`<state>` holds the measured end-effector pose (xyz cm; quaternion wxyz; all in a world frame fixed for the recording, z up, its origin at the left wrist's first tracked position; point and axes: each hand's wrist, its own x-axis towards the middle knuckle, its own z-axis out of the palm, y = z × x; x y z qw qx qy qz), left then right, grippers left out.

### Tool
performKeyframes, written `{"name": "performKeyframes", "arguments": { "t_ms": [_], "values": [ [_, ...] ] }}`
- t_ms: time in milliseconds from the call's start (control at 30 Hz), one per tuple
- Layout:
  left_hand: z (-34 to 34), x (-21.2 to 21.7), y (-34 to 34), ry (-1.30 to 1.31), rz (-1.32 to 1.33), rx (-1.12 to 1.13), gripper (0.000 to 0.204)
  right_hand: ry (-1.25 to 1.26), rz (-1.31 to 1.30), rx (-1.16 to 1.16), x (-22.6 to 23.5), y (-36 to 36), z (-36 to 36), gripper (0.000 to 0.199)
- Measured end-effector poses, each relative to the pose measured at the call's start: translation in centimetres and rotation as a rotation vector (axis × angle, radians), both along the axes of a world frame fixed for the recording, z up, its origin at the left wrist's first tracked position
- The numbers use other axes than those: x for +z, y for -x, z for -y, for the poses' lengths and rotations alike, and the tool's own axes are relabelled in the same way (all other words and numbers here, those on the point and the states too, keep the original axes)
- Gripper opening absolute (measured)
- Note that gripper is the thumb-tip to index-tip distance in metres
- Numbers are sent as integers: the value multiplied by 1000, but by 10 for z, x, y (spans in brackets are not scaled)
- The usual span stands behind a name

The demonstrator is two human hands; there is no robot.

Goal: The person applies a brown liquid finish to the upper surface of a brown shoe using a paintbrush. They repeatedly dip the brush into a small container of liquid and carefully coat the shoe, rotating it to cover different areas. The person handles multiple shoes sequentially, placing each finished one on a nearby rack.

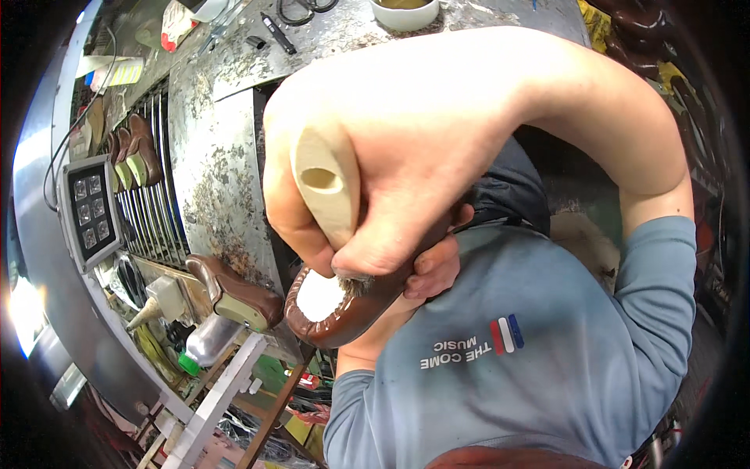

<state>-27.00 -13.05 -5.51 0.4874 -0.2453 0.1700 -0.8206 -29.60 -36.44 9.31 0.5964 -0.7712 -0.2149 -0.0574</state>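
My right hand [375, 164] grips a brush [320, 168] with a pale wooden handle that has a hole near its end. The dark bristles rest at the edge of the white oval on the underside of a brown leather shoe [344, 324]. Pleated leather runs around that white oval at the toe. My left hand [435, 270] holds the shoe from below and behind, its fingers curled around the side. Much of the shoe's other end is hidden behind my right hand and wrist.
Another brown shoe on a greenish last [234, 293] lies at the bench edge, left. Brown shoes [141, 152] sit on a metal rack beside a lamp [87, 207]. A bowl [406, 17], scissors [301, 14] and a black marker [277, 33] lie on the stained metal bench [219, 180]. A green-capped bottle [212, 341] is lower left.
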Motion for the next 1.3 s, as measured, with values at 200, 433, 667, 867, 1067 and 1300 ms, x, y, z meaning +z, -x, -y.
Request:
{"name": "performKeyframes", "arguments": {
  "t_ms": [200, 433, 667, 867, 1067, 1300],
  "values": [
    [21, -3, 1, 93, 27, -37, 67, -24, -47, 9, -4, 7, 12, 18],
    [17, 7, -13, -16, 119, 54, 78, -174, -223, -44, 12, 19, 36, 20],
    [-3, 57, -100, -446, 1037, 586, 74, -181, -53, -445, -18, 41, 60, 25],
    [-14, 91, -194, -542, 1944, 483, 67, -229, -79, -533, -38, 70, 77, 29],
    [9, 119, -288, -725, 2443, 349, 69, -287, -134, -628, -47, 95, 84, 34],
    [19, 102, -437, -944, 2704, 331, 69, -284, -174, -719, -58, 105, 82, 36]
  ]
}}
